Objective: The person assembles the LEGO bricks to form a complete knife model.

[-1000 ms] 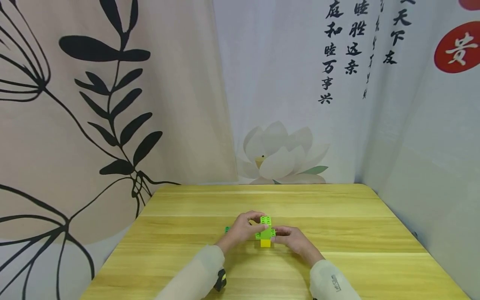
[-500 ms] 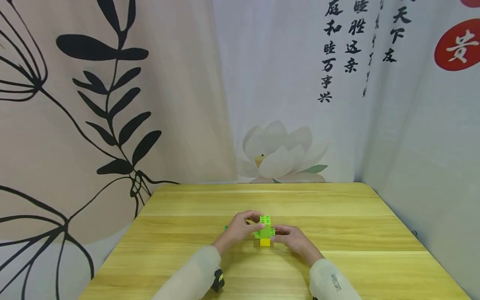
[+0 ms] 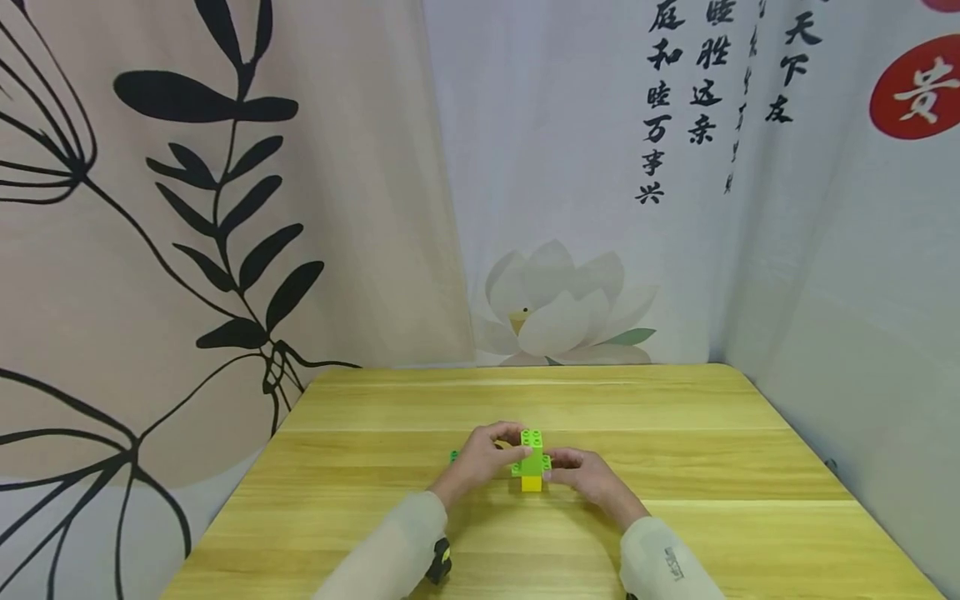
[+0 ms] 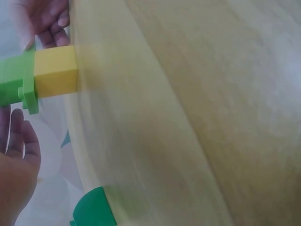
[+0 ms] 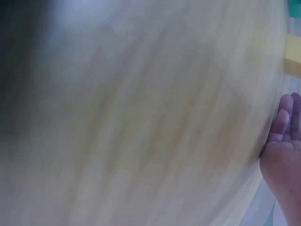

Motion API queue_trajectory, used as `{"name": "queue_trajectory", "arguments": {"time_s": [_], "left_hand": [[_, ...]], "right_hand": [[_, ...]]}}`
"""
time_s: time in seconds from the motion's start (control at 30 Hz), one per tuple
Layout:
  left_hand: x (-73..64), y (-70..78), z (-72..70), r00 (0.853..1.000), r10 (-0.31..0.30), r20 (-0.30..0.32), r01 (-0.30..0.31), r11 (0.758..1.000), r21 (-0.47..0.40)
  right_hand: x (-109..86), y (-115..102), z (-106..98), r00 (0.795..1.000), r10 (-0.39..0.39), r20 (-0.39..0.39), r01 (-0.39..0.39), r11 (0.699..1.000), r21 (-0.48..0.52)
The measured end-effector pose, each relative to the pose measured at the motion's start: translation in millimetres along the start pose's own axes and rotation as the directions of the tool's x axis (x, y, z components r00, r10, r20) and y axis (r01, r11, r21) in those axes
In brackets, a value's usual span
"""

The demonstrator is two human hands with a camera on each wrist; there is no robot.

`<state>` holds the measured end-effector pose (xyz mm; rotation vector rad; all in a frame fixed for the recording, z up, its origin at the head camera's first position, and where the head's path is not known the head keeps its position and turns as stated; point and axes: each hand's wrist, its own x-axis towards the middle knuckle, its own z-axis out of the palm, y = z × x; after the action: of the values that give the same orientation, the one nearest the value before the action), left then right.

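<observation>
A curtained-off nook, whether in a home or a studio cannot be told: beige and white fabric curtains [image 3: 375,167] printed with black leafy stems [image 3: 176,97], a pale lotus flower [image 3: 555,321] and black Chinese characters [image 3: 657,129] hang behind and beside a yellowish wood-grain table [image 3: 675,433].

Black leaf prints [image 3: 180,97] climb a cloth backdrop [image 3: 375,167] at left, a pale lotus [image 3: 558,325] near center, Chinese characters [image 3: 657,129] and a red oval [image 3: 918,87] upper right, above a wood-grain tabletop [image 3: 675,417].
</observation>
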<state>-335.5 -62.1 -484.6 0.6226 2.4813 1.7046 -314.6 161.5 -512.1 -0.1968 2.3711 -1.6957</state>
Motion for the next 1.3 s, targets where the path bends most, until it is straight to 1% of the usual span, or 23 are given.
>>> {"name": "queue_trajectory", "arguments": {"time_s": [0.17,0.4,0.57,0.7,0.87,1.07,1.3], "left_hand": [[-1.1,-0.2,0.1,1.0,0.008,-0.01,-0.008,1.0,-0.007],[-3.7,-1.6,-1.4,1.0,-0.024,0.004,0.024,1.0,-0.005],[-2.6,-1.5,-2.5,1.0,-0.019,0.007,0.019,1.0,-0.015],[-2.9,0.7,-2.8,1.0,-0.03,0.007,0.03,0.999,-0.028],[-3.0,3.2,-1.0,0.999,-0.043,-0.009,0.043,0.999,-0.025],[-3.2,4.7,0.5,0.999,-0.042,-0.023,0.042,0.999,-0.024],[-1.4,3.0,0.5,0.999,-0.034,-0.002,0.034,0.999,0.001]], "right_hand": [[1.4,-1.4,0.2,1.0,0.004,0.003,-0.004,1.0,-0.005],[0.3,-1.4,2.0,1.0,0.017,-0.011,-0.017,1.0,-0.02],[2.3,0.1,0.7,1.0,0.009,-0.004,-0.009,1.0,-0.02],[2.4,0.5,0.6,1.0,0.004,0.001,-0.004,1.0,-0.027],[0.8,0.4,1.9,1.0,-0.008,-0.002,0.008,1.0,-0.018],[-0.4,-1.1,1.6,1.0,0.014,-0.009,-0.014,1.0,-0.015],[0.5,1.5,-0.4,1.0,0.021,-0.005,-0.022,1.0,-0.018]]}}
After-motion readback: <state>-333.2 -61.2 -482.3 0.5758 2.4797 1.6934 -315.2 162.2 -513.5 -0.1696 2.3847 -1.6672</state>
